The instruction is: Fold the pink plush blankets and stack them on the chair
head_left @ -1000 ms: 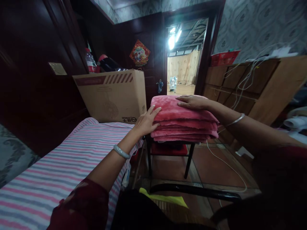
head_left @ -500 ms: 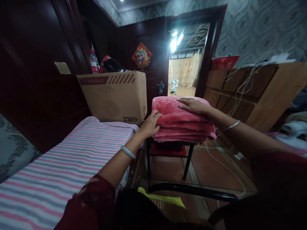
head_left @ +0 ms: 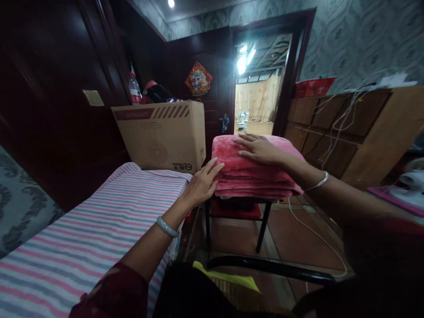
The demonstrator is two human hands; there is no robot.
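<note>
A pink plush blanket [head_left: 258,176], folded into a thick layered stack, rests on a dark-legged chair or stool [head_left: 261,229] with a red shelf beneath. My right hand [head_left: 258,148] lies flat on top of the blanket, fingers spread toward the left. Beside the blanket's left edge is my left hand [head_left: 202,182], its fingers stretched out and apart, with the tips at the fold; whether they press on it I cannot tell. Bracelets circle both of my wrists.
A striped sheet [head_left: 109,212] covers the surface at left. Behind it stands a cardboard box [head_left: 165,137] with a bottle [head_left: 134,88] on top. At right, a wooden cabinet [head_left: 334,119] carries a red basket [head_left: 314,86] and loose white cables. An open doorway lies beyond.
My left hand has drawn back slightly left and down along the blanket's side, its fingers straighter. My right hand has slid a little left across the top, fingers more spread.
</note>
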